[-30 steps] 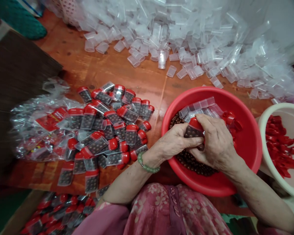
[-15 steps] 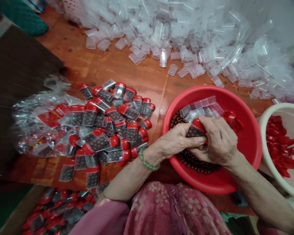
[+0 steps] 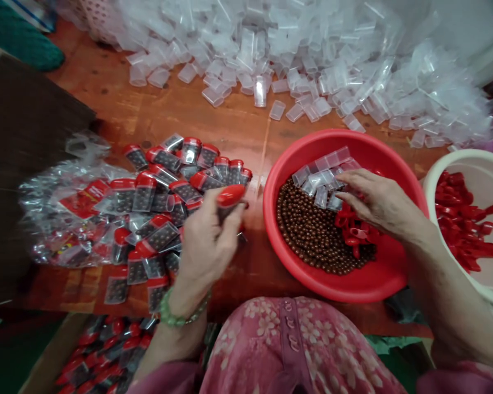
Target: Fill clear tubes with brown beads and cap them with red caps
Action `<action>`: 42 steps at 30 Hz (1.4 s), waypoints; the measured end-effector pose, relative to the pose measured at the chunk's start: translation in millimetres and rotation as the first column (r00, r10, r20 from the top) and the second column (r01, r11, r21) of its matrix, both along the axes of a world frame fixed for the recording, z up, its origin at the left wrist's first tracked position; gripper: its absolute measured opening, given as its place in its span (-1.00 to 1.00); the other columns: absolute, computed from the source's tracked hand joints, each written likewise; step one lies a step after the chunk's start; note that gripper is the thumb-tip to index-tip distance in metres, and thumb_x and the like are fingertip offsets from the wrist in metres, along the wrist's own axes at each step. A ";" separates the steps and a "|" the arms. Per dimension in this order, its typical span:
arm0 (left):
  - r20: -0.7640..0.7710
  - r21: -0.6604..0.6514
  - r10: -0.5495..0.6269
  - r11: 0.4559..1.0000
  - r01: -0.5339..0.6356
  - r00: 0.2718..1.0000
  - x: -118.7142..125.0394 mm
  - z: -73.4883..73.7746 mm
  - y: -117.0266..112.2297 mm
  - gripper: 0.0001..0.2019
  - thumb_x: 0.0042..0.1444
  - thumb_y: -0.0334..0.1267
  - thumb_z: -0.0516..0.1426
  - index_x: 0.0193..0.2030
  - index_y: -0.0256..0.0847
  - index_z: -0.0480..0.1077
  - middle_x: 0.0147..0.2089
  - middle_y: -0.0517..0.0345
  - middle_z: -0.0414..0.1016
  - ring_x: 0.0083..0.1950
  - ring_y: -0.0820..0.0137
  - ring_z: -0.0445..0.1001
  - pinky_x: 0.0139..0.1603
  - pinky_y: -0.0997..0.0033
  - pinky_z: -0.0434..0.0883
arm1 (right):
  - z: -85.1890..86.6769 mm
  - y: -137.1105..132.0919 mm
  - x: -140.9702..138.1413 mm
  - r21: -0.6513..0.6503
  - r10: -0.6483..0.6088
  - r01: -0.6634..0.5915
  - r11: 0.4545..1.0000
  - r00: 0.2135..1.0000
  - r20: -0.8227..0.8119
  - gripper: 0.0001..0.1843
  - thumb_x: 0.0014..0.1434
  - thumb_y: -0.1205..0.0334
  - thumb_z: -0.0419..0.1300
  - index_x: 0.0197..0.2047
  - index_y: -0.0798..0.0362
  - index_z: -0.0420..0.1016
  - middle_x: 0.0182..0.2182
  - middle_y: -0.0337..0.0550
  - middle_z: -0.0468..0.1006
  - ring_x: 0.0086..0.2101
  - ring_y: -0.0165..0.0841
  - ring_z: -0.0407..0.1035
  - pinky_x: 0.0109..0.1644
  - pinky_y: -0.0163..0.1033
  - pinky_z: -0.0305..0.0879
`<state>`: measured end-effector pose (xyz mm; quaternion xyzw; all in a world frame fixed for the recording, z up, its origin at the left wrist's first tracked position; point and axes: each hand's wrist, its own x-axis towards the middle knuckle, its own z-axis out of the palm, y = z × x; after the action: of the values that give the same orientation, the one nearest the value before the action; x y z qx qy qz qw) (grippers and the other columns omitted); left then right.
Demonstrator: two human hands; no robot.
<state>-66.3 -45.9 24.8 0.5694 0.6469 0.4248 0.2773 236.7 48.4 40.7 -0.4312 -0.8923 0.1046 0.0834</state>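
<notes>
My left hand [image 3: 207,241] grips a small clear container [image 3: 229,198] with a red cap and dark contents, held over the near right side of a pile of similar filled containers [image 3: 160,235]. A green bead bracelet circles that wrist. My right hand [image 3: 378,205] reaches into the red basin [image 3: 413,180], fingers apart beside the empty clear containers [image 3: 321,178]. No object shows in its fingers. Brown round beads [image 3: 312,235] cover the basin's floor, and loose red caps [image 3: 357,230] lie on them under my right hand.
A heap of clear empty containers [image 3: 304,65] spreads along the back of the wooden surface [image 3: 242,128]. To the right stands a white tub [image 3: 431,169] of red caps [image 3: 468,224]. Clear plastic bags [image 3: 61,191] lie at left. More filled containers [image 3: 102,355] sit lower down, at bottom left.
Both hands were together over the basin, around the red-capped container. The left has carried it left to the pile, while the right has come away and opened over the empty containers and caps.
</notes>
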 end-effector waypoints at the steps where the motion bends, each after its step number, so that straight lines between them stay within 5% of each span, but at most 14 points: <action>1: -0.101 0.000 0.090 0.996 -0.090 0.991 -15.0 -3.9 -6.3 -0.77 0.32 -0.11 0.14 0.06 -0.07 0.47 -0.12 0.22 0.64 0.00 0.24 0.60 -0.06 0.14 0.42 | -4.2 5.1 -0.2 -0.048 0.030 -0.027 0.999 0.997 0.070 -0.66 0.40 0.20 0.10 0.15 0.13 0.49 -0.01 0.10 0.61 -0.05 -0.09 0.55 0.08 0.04 0.49; 3: -0.265 0.084 0.212 0.977 -0.197 0.941 -42.5 -11.3 -16.3 -0.73 0.35 -0.14 0.11 0.14 -0.06 0.43 0.08 0.17 0.59 0.27 0.07 0.47 0.05 -0.11 0.32 | -12.8 14.4 -5.5 -0.139 0.099 -0.072 0.988 0.975 0.200 -0.69 0.38 0.26 0.10 0.11 0.14 0.51 -0.04 0.09 0.60 -0.11 -0.14 0.55 -0.02 -0.06 0.49; 5: -0.396 0.142 0.219 0.974 -0.177 0.892 -63.0 -17.0 -21.9 -0.73 0.39 -0.14 0.07 0.12 -0.18 0.42 0.28 0.03 0.45 0.48 -0.15 0.20 0.08 -0.37 0.18 | -20.9 21.4 -13.1 -0.197 0.146 -0.087 0.977 0.938 0.313 -0.68 0.33 0.34 0.12 0.12 0.11 0.51 -0.01 0.07 0.59 -0.13 -0.21 0.54 -0.10 -0.16 0.44; 8: -0.475 0.229 0.236 0.963 -0.139 0.848 -71.8 -22.2 -21.5 -0.68 0.35 -0.10 0.15 0.11 -0.25 0.42 0.39 -0.10 0.35 0.54 -0.26 0.07 0.23 -0.55 0.11 | -32.6 26.4 -20.1 -0.212 0.176 -0.090 0.973 0.885 0.431 -0.59 0.25 0.44 0.13 0.14 0.07 0.52 0.07 0.06 0.53 -0.13 -0.26 0.52 -0.20 -0.26 0.36; 11: -0.417 0.296 0.223 0.950 -0.100 0.881 -49.0 -23.4 -12.7 -0.61 0.29 -0.12 0.21 0.20 -0.17 0.41 0.34 -0.06 0.45 0.46 -0.10 0.29 0.45 -0.38 0.21 | -41.8 25.6 -20.3 -0.195 0.229 -0.153 0.969 0.852 0.471 -0.56 0.28 0.45 0.11 0.19 0.06 0.50 0.12 0.08 0.51 -0.06 -0.20 0.51 -0.17 -0.23 0.35; 17: -0.250 0.368 -0.105 0.909 0.195 0.962 38.7 -26.0 14.8 -0.75 0.37 -0.38 0.03 0.12 -0.27 0.42 0.19 -0.11 0.59 0.35 0.23 0.47 0.39 0.03 0.44 | -47.4 15.2 -20.6 -0.106 0.290 -0.276 0.955 0.799 0.526 -0.59 0.37 0.46 -0.06 0.19 0.21 0.44 -0.07 0.17 0.59 -0.15 -0.16 0.52 -0.14 -0.11 0.33; 20: -0.288 0.379 -0.177 0.882 0.282 0.941 63.0 -34.5 25.3 -0.73 0.38 -0.41 -0.01 0.11 -0.31 0.42 0.14 -0.12 0.62 0.29 0.23 0.53 0.39 -0.01 0.41 | -47.0 14.4 -22.5 -0.070 0.315 -0.330 0.941 0.784 0.534 -0.58 0.37 0.47 -0.09 0.20 0.22 0.39 -0.22 0.10 0.62 -0.26 -0.19 0.50 -0.18 -0.12 0.30; 24: -0.338 0.320 -0.169 0.904 0.283 0.926 68.2 -41.7 29.8 -0.70 0.38 -0.41 -0.04 0.14 -0.30 0.41 0.10 -0.11 0.64 0.20 0.24 0.59 0.41 -0.04 0.34 | -45.4 15.5 -24.1 -0.119 0.326 -0.313 0.942 0.780 0.534 -0.62 0.36 0.45 -0.04 0.15 0.14 0.41 -0.24 0.04 0.62 -0.27 -0.24 0.49 -0.24 -0.19 0.27; 29: -0.303 0.329 -0.170 0.905 0.270 0.938 65.4 -39.6 29.5 -0.72 0.37 -0.43 -0.01 0.10 -0.28 0.44 0.07 -0.07 0.66 0.16 0.30 0.60 0.39 0.08 0.34 | -48.8 -6.4 -30.3 0.007 0.256 -0.326 0.945 0.753 0.606 -0.45 0.34 0.50 -0.10 0.37 0.31 0.22 -0.24 0.14 0.60 -0.27 -0.15 0.51 -0.26 -0.13 0.28; 33: -0.291 0.311 -0.175 0.913 0.266 0.940 66.2 -38.9 29.8 -0.72 0.38 -0.42 -0.02 0.09 -0.26 0.45 0.07 -0.03 0.66 0.16 0.31 0.60 0.41 0.07 0.31 | -48.3 -17.7 -38.2 -0.127 0.304 -0.285 0.950 0.753 0.584 -0.41 0.32 0.50 -0.09 0.40 0.32 0.18 -0.12 0.23 0.58 -0.30 -0.19 0.52 -0.34 -0.18 0.24; 38: -0.263 0.295 -0.189 0.918 0.266 0.946 66.3 -40.5 30.3 -0.70 0.38 -0.41 -0.05 0.08 -0.24 0.46 0.06 -0.01 0.66 0.14 0.32 0.60 0.40 0.07 0.31 | -42.4 0.3 -42.1 -0.256 0.258 -0.144 0.956 0.828 0.499 -0.60 0.32 0.37 0.03 0.19 0.20 0.40 -0.09 0.13 0.58 -0.32 -0.27 0.50 -0.33 -0.21 0.24; 42: -0.226 0.315 -0.202 0.911 0.268 0.953 65.5 -41.2 30.0 -0.71 0.37 -0.42 -0.04 0.07 -0.24 0.46 0.05 0.01 0.66 0.13 0.32 0.59 0.41 0.10 0.28 | -51.5 0.7 -43.3 -0.213 0.341 -0.269 0.939 0.794 0.502 -0.66 0.25 0.44 0.04 0.06 0.28 0.45 -0.15 0.18 0.56 -0.26 -0.19 0.46 -0.22 -0.15 0.36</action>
<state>-0.8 -15.9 -16.4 0.7205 0.5129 0.4380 0.1611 193.3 49.1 -10.8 -0.2978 -0.9290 0.0514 -0.2135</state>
